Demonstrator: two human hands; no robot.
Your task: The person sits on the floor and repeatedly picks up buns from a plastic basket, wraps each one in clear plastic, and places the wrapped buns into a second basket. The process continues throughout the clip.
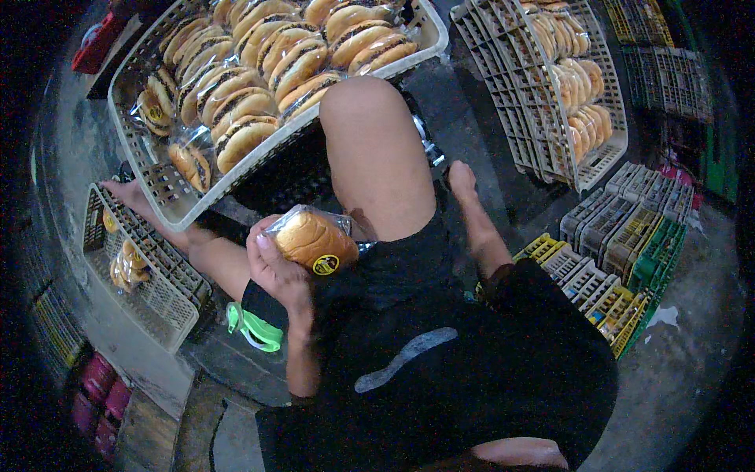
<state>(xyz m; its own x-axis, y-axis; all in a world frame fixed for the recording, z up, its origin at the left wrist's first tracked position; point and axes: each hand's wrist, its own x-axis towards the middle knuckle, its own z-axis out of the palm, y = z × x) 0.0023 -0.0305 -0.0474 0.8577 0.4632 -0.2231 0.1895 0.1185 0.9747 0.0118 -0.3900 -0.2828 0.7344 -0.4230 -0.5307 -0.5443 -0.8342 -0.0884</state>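
Note:
My left hand [274, 259] grips a bun in a clear plastic bag [312, 239], holding it in front of my lap. A round yellow sticker [325, 265] shows on the bag's lower side. My right hand [463, 179] is beside my raised knee, fingers curled, next to a dark object with shiny metal parts [435, 154]. Whether those fingers hold anything is hidden. Before me stands a large pale plastic crate [171, 221] with rows of bagged buns with dark filling [245, 141]. One bagged bun near its left side [154, 113] bears a yellow sticker.
At the upper right, tilted pale crates [501, 76] stand with bagged buns [581, 76]. Another crate [171, 295] with a few bagged buns [128, 265] is on the left. Stacked grey, yellow and green crates [613, 236] fill the right. A bright green item [256, 330] lies near my left forearm.

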